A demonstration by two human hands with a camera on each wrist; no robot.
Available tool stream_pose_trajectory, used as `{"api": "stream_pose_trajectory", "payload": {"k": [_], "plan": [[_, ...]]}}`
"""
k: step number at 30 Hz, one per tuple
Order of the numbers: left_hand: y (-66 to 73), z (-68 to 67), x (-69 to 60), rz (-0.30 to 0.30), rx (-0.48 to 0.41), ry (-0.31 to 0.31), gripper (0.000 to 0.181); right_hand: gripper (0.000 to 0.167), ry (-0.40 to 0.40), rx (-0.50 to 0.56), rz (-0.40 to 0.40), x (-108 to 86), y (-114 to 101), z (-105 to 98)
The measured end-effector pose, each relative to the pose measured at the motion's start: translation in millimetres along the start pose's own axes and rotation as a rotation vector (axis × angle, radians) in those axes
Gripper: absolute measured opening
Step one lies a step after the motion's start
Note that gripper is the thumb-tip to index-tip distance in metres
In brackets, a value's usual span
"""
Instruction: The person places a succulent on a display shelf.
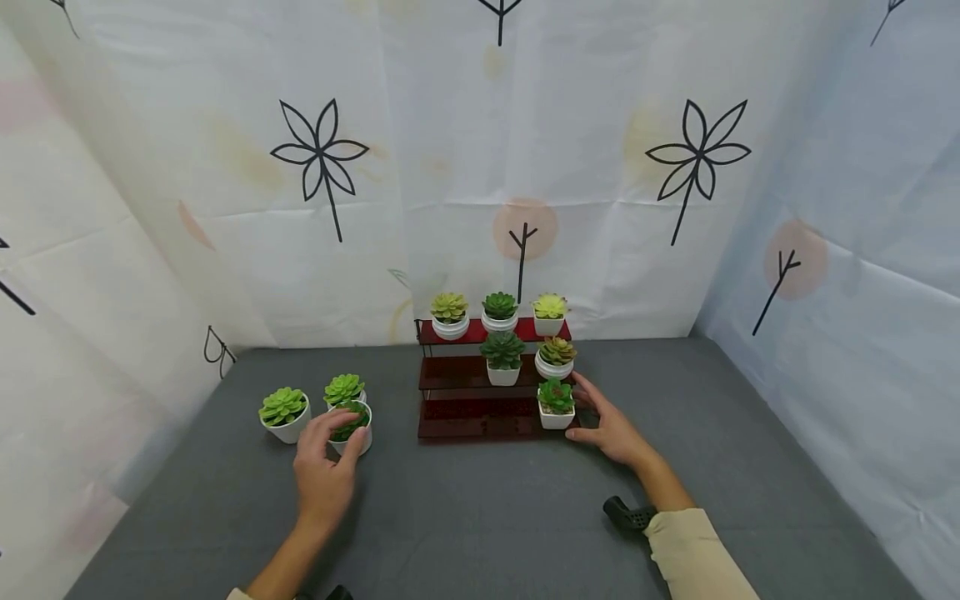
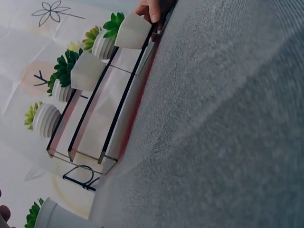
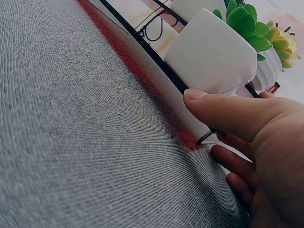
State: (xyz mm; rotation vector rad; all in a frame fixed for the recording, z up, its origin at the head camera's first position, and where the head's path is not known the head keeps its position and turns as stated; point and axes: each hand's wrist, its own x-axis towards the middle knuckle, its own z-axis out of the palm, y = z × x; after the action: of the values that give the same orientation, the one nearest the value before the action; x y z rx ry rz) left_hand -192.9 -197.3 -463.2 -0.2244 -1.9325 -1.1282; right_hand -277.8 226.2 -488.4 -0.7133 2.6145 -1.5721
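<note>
At the left, my left hand [image 1: 326, 479] reaches over a potted succulent [image 1: 366, 437], with thumb and index finger spread about its top. In the left wrist view, a fingertip [image 2: 4, 213] shows apart from the white pot [image 2: 59, 216]; the thumb is out of sight there. My right hand [image 1: 615, 429] holds the right end of a dark red three-tier display rack [image 1: 480, 421]. Its thumb [image 3: 223, 108] lies at the front corner of the bottom shelf, the other fingers along the side. Close by that thumb stands a succulent in a square white pot [image 3: 209, 54].
Two more potted succulents [image 1: 291, 429] [image 1: 343, 388] stand beside the left hand. On the rack's top tier are three succulents [image 1: 450, 328]; the middle tier bears two [image 1: 503, 375] [image 1: 555, 367]. A patterned cloth [image 1: 450, 125] hangs behind the grey table [image 1: 480, 517].
</note>
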Motion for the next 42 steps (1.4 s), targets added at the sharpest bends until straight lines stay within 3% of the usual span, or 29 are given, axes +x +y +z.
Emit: {"api": "stream_pose_trajectory", "payload": {"k": [10, 16, 24, 35, 42], "plan": [[-11.1, -7.4, -2.0, -0.033, 0.013, 0.013, 0.029, 0.093, 0.002, -0.010, 0.007, -0.2, 0, 0], [-19.7, -5.8, -3.0, -0.050, 0.080, 0.020, 0.045, 0.093, -0.003, -0.007, 0.010, 0.2, 0, 0], [-22.4, -5.4, -3.5, -0.172, 0.109, -0.022, 0.063, 0.093, -0.001, -0.010, 0.012, -0.2, -2, 0], [-29.9, -2.9, -4.0, -0.355, 0.098, -0.064, 0.069, 0.094, 0.004, 0.010, 0.021, -1.7, -4, 1], [-26.9, -3.6, -2.7, -0.465, 0.052, -0.103, 0.072, 0.089, 0.007, 0.003, 0.005, -5.8, -30, 0]]}}
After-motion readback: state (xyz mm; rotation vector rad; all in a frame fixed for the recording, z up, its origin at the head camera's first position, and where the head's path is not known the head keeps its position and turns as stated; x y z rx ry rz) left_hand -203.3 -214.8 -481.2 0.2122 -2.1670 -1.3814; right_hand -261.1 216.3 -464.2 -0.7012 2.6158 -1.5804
